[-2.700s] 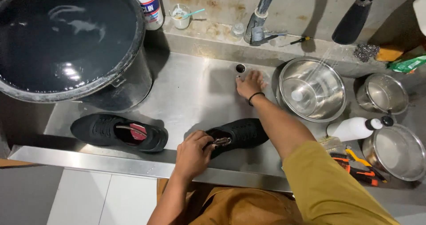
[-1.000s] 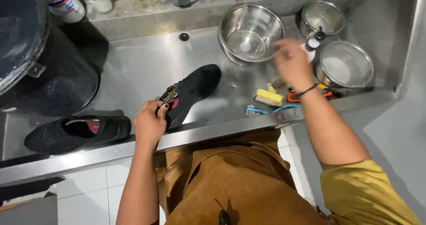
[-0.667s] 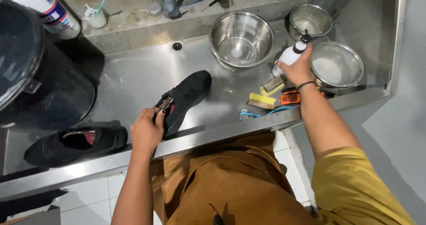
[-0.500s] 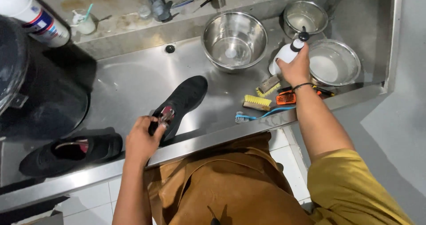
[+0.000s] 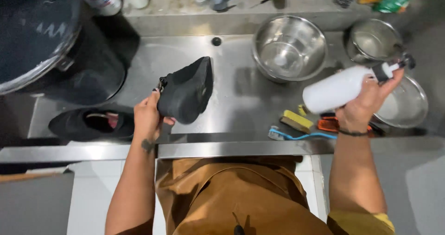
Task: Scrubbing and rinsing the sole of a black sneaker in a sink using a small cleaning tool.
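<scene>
My left hand [image 5: 147, 117] grips a black shoe [image 5: 187, 90] by its heel and holds it raised and tilted over the steel sink [image 5: 241, 93]. My right hand [image 5: 366, 107] holds a white spray bottle [image 5: 338, 87] with a black nozzle, lifted above the brushes and lying nearly level. A second black shoe [image 5: 90, 123] with a pink lining lies in the sink at the left, apart from both hands.
A big dark water-filled pot [image 5: 51, 40] stands at the far left. A steel bowl [image 5: 289, 47], a small pot [image 5: 373, 40] and a lidded pan [image 5: 403, 107] sit at the right. Brushes [image 5: 299, 123] lie near the front edge. Bottles and tools line the back ledge.
My right hand has picked the white bottle up off the sink's right side and lifted it. My left hand has raised and tilted the shoe.
</scene>
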